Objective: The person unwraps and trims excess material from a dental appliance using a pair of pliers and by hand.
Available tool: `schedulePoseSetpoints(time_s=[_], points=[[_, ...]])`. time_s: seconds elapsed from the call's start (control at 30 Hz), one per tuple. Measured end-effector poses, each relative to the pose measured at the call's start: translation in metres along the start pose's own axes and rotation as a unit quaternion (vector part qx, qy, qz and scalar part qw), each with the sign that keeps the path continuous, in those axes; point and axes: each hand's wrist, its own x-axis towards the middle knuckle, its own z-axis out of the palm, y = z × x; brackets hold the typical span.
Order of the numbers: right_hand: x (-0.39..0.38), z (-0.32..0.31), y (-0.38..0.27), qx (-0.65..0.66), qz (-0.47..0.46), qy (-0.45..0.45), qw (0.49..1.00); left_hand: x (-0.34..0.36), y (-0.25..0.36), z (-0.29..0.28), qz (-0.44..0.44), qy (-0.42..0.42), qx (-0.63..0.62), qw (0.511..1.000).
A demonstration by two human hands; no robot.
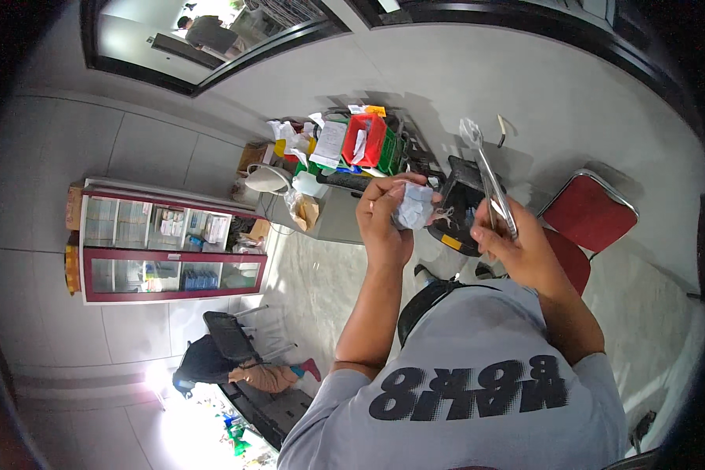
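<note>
My left hand point(384, 215) is closed round a crumpled pale grey-blue bundle point(413, 206), which looks like cloth or thin wrapping; its exact kind cannot be made out. A few thin strands hang from its right side. In my right hand point(509, 244) is a pair of long shiny metal tongs point(489, 172), gripped near the lower end, with the rounded tips pointing up and away from me. Between and beyond my hands stands an open black container point(460, 184) with a yellow patch on its near edge. What lies inside it is dark and unclear.
A grey desk point(341, 219) at the far left bears a red basket point(366, 139), papers and bags. Red-seated chairs point(591, 210) stand to the right. Further left are a glass-door cabinet point(172, 254) and a seated person point(211, 364). Another person point(211, 33) shows beyond the window.
</note>
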Motion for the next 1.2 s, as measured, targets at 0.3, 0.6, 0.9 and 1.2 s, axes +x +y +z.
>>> schedulePoseSetpoints(time_s=[0.3,0.6,0.9,1.2], points=[[0.023,0.019,-0.016,0.040,-0.166,0.016,0.985,-0.024,0.001,0.022,0.067,-0.057,0.047,0.995],[0.003,0.036,-0.026,0.111,-0.243,-0.005,0.964,-0.037,0.018,0.033,0.144,-0.115,0.070,0.980],[-0.005,0.035,-0.035,0.105,-0.210,-0.035,0.971,-0.041,0.026,0.036,0.074,-0.130,-0.010,0.989],[-0.003,0.033,-0.035,0.069,-0.257,-0.054,0.962,-0.046,0.023,0.035,0.076,-0.145,-0.014,0.986]])
